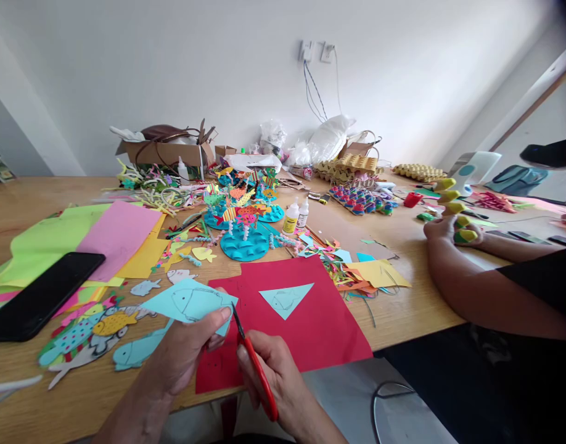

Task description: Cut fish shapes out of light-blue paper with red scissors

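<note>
My left hand (190, 345) pinches a light blue paper piece (193, 300) with a fish drawn on it, thumb on top near its right end. Red-handled scissors (256, 364) are gripped in my right hand (278, 376), their tips at the right edge of that paper. Beneath and beyond lies a red sheet (324, 327), bearing a light blue triangle (287, 300) with another drawn fish. Left of my left hand are cut paper fish, among them a blue one (137, 353) and an orange one (114, 322).
A black phone (45, 296) rests on coloured sheets (121, 237) at the left. Glue bottles (291, 217), blue bases with paper fish (243, 242) and paper scraps (380, 273) stand beyond the red sheet. At the right, another person's hands hold a green and yellow piece (465, 236).
</note>
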The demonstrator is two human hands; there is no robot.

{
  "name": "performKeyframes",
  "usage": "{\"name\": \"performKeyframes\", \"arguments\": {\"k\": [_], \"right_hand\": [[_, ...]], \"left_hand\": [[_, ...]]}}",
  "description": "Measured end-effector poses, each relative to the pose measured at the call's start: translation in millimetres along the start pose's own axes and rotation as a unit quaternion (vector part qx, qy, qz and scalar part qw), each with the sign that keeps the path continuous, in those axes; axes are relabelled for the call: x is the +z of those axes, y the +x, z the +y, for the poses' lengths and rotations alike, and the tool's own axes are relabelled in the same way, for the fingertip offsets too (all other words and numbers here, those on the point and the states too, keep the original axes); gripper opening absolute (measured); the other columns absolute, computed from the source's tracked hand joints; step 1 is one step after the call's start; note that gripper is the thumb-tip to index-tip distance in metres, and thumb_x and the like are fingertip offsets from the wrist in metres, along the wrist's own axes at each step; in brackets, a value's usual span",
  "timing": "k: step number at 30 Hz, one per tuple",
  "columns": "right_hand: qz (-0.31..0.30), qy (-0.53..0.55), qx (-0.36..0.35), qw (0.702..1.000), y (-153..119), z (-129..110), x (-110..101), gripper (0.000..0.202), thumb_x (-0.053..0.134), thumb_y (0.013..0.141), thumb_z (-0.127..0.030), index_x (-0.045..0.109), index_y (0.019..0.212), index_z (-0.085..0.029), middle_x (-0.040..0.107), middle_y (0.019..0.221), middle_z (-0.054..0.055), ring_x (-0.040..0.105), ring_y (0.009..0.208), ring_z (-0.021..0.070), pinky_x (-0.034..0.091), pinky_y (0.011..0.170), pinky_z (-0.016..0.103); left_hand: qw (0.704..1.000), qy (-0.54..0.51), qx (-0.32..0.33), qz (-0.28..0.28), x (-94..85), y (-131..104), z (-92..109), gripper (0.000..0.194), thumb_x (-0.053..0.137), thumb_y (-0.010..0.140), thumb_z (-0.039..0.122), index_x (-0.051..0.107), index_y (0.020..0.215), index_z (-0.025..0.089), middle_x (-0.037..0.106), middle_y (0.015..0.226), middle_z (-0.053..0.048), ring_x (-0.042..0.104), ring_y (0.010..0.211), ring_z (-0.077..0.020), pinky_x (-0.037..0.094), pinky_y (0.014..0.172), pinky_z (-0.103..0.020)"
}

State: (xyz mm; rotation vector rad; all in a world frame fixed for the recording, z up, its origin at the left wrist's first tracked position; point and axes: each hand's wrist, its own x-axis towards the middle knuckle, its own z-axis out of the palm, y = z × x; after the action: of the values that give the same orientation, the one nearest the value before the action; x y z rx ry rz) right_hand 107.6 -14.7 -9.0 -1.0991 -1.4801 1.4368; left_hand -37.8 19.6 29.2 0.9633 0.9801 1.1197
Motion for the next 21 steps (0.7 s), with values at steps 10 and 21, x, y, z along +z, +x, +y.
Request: {"name": "performKeyframes", "arguments": {"k": [10, 21], "right_hand": [[-0.049, 0.108, 0.018, 0.993, -4, -8, -2, 0.047, 0.049, 0.083, -0.061, 0.045, 0.066, -0.018, 0.042, 0.043, -0.007, 0.035, 0.035, 0.0061, 0.025, 0.038, 0.017], [-0.048, 0.115, 0.005, 0.992, -6, -10, -1, 0.054, 0.047, 0.081, -0.068, 0.044, 0.063, -0.018, 0.041, 0.042, -0.006, 0.035, 0.035, 0.0066, 0.024, 0.037, 0.017]], "left_hand": [[1.000, 0.001, -0.005, 0.003, 5.5, -5, 7, 0.034, 0.071, 0.064, 0.031, 0.040, 0.054, 0.022, 0.037, 0.049, 0.009, 0.026, 0.046, -0.0081, 0.027, 0.040, -0.020], [1.000, 0.019, -0.018, 0.014, 12.8, -10, 10, 0.036, 0.070, 0.064, 0.032, 0.038, 0.053, 0.021, 0.035, 0.050, 0.008, 0.028, 0.048, -0.0080, 0.028, 0.045, -0.021]]}}
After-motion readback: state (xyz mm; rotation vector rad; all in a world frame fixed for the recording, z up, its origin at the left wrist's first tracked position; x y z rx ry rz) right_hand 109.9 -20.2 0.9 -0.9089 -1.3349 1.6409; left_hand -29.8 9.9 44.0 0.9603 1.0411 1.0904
